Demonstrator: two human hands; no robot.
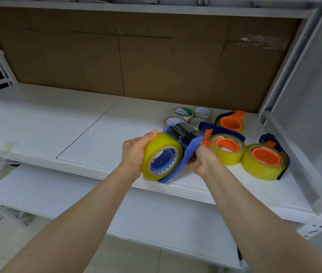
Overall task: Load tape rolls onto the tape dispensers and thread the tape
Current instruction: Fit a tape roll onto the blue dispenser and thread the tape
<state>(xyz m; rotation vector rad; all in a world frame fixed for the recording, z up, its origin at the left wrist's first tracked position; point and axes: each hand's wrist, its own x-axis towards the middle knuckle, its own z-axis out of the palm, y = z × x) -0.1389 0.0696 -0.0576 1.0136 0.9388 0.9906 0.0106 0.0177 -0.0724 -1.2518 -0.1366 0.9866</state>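
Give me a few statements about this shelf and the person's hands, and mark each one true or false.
1. The left hand grips a yellow tape roll. True.
2. The dispenser in the hands is red. False: the held dispenser is blue.
3. Four spare rolls lie flat on the shelf behind it. True.
4. The right hand hangs empty. False: it holds the dispenser's blue frame.
5. The back of the shelf is a mirror. False: it is brown cardboard.
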